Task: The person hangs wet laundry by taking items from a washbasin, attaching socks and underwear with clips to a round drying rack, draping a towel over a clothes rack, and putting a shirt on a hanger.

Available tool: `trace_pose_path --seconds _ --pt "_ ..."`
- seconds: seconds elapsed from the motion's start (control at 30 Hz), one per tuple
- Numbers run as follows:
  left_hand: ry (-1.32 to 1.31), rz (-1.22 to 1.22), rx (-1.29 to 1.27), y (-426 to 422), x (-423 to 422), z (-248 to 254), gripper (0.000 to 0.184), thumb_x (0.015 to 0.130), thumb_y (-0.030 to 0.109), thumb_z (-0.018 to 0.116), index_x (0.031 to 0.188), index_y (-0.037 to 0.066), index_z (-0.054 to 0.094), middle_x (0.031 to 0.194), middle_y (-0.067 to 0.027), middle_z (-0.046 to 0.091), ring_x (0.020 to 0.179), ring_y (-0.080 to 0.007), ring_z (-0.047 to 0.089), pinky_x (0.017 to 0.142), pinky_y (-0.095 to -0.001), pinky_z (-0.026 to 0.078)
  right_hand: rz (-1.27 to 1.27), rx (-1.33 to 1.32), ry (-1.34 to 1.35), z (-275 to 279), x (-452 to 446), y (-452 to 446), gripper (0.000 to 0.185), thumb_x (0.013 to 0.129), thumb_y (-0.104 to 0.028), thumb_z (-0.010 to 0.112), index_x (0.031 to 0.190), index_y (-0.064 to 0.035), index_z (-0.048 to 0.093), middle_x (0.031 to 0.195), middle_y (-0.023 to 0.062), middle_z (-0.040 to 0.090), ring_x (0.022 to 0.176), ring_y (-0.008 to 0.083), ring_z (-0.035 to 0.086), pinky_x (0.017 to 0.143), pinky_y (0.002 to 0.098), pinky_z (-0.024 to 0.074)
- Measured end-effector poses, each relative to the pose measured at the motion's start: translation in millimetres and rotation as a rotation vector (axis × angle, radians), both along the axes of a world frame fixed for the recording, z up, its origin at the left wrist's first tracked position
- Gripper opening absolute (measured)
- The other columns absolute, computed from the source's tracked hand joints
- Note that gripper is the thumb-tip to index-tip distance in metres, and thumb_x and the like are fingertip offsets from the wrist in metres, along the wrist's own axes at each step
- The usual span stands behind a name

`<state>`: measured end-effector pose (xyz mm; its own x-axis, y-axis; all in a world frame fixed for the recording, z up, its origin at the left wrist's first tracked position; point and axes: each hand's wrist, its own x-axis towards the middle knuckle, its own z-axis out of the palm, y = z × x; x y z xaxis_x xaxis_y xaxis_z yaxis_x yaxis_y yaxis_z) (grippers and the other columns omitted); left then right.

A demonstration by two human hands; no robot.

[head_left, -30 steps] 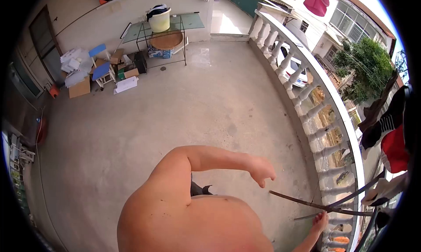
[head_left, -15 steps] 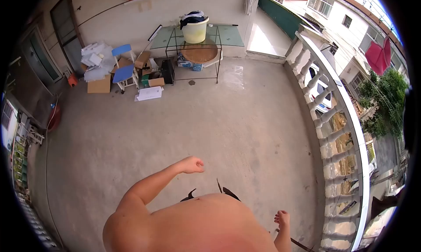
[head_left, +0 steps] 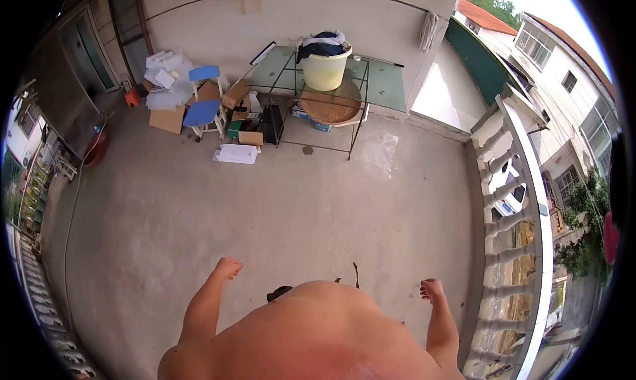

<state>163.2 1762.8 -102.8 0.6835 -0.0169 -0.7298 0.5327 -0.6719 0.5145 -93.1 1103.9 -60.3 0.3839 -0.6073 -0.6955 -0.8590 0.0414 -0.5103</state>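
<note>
My left hand (head_left: 229,268) swings in front of me on the left, its fingers curled into a loose fist with nothing showing in it. Further right, my right hand (head_left: 431,289) is also curled closed, and no object shows in it. Both hands are over the bare concrete floor (head_left: 318,214) and touch nothing. The nearest large thing ahead is a glass-topped table (head_left: 384,89) with a dark metal frame. A pale yellow bucket (head_left: 324,72) heaped with dark and white cloth (head_left: 324,46) stands on it.
Left of the table are a blue chair (head_left: 202,112), cardboard boxes (head_left: 167,118) and white foam packing (head_left: 165,72). A round brown board (head_left: 331,105) is under the glass. A balustrade (head_left: 530,175) runs along the right. A hose (head_left: 71,228) lies along the left.
The table and bucket appear larger and nearer. My left hand has swung left and lower in view; my right hand has come up and forward.
</note>
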Motion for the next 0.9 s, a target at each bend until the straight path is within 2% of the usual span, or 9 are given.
trace_pose_path --seconds 0.1,0.17,0.3,0.37,0.47,0.53,0.67,0.77,0.9 --pt "0.091 0.421 -0.026 27.2 -13.7 -1.6 0.021 0.076 0.021 0.062 0.085 0.002 0.059 0.072 -0.0065 0.059 0.059 -0.0176 0.058 0.052 -0.0339 0.049 0.157 -0.116 -0.108 46.4 145.7 -56.9 0.021 0.077 -0.012 0.054 0.094 -0.0004 0.059 0.068 0.0057 0.057 0.053 0.0144 0.054 0.045 0.0275 0.0455" --pt "0.194 0.529 0.028 31.2 -15.9 -5.0 0.022 0.076 0.02 0.061 0.088 0.002 0.058 0.075 -0.0085 0.059 0.063 -0.0201 0.058 0.056 -0.0367 0.05 0.199 -0.169 -0.237 77.4 246.5 -73.8 0.02 0.077 -0.013 0.054 0.093 -0.0011 0.059 0.069 0.004 0.056 0.054 0.0126 0.053 0.047 0.0262 0.0452" --pt "0.318 0.609 0.078 8.2 14.3 -13.2 0.022 0.077 0.02 0.061 0.089 0.002 0.057 0.077 -0.0097 0.058 0.065 -0.0213 0.058 0.059 -0.0384 0.05 0.379 -0.19 -0.435 126.3 429.9 -71.9 0.02 0.079 -0.015 0.054 0.092 -0.0015 0.06 0.07 0.0022 0.056 0.057 0.0114 0.054 0.05 0.0256 0.0453" --pt "0.323 0.415 0.104 -20.8 55.5 7.0 0.021 0.078 0.021 0.06 0.089 0.002 0.057 0.079 -0.0102 0.058 0.066 -0.0213 0.057 0.06 -0.0391 0.05 0.445 -0.204 -0.485 147.7 504.2 -60.1 0.019 0.08 -0.015 0.053 0.093 -0.0018 0.06 0.071 0.002 0.056 0.059 0.0117 0.054 0.053 0.0259 0.0458" --pt "0.296 0.378 0.025 -23.5 138.1 -29.2 0.018 0.078 0.018 0.059 0.087 0.003 0.057 0.077 -0.0086 0.058 0.066 -0.0198 0.058 0.06 -0.038 0.05 0.54 -0.258 -0.515 179.1 610.5 -50.3 0.021 0.08 -0.017 0.055 0.094 -0.0022 0.06 0.072 0.0024 0.057 0.061 0.0117 0.054 0.054 0.0259 0.0461" --pt "0.203 0.585 -0.092 -47.0 206.9 -0.5 0.016 0.078 0.016 0.057 0.088 0.004 0.059 0.075 -0.0067 0.058 0.067 -0.017 0.058 0.059 -0.0341 0.049 0.613 -0.342 -0.508 206.2 679.6 -44.7 0.022 0.08 -0.019 0.057 0.094 -0.0023 0.061 0.074 0.0026 0.058 0.062 0.0111 0.054 0.053 0.0252 0.0457" --pt "-0.148 0.58 -0.265 -82.7 319.3 63.2 0.02 0.078 0.014 0.056 0.095 0.004 0.061 0.076 -0.0052 0.06 0.068 -0.0136 0.058 0.057 -0.0283 0.048 0.852 -0.716 -0.587 228.4 819.5 -53.7 0.034 0.074 -0.024 0.063 0.099 -0.0018 0.061 0.079 0.0088 0.063 0.075 0.0207 0.061 0.066 0.0299 0.0486" --pt "-0.359 0.717 -0.3 -110.1 363.5 93.0 0.02 0.078 0.013 0.056 0.095 0.004 0.061 0.076 -0.0047 0.06 0.069 -0.0137 0.059 0.056 -0.028 0.048 0.92 -0.846 -0.611 247.1 923.6 -44.1 0.038 0.07 -0.025 0.064 0.102 -0.0037 0.061 0.094 0.0145 0.062 0.086 0.0287 0.06 0.077 0.0343 0.0471" --pt "-0.21 0.861 -0.152 -137.1 349.2 70.7 0.016 0.08 0.014 0.056 0.091 0.005 0.062 0.073 -0.0042 0.06 0.067 -0.014 0.059 0.055 -0.0281 0.048 1.147 -1.104 -0.615 245.6 1052.4 -32.3 0.041 0.07 -0.022 0.061 0.108 -0.0063 0.059 0.11 0.017 0.056 0.098 0.033 0.056 0.084 0.0396 0.0451"
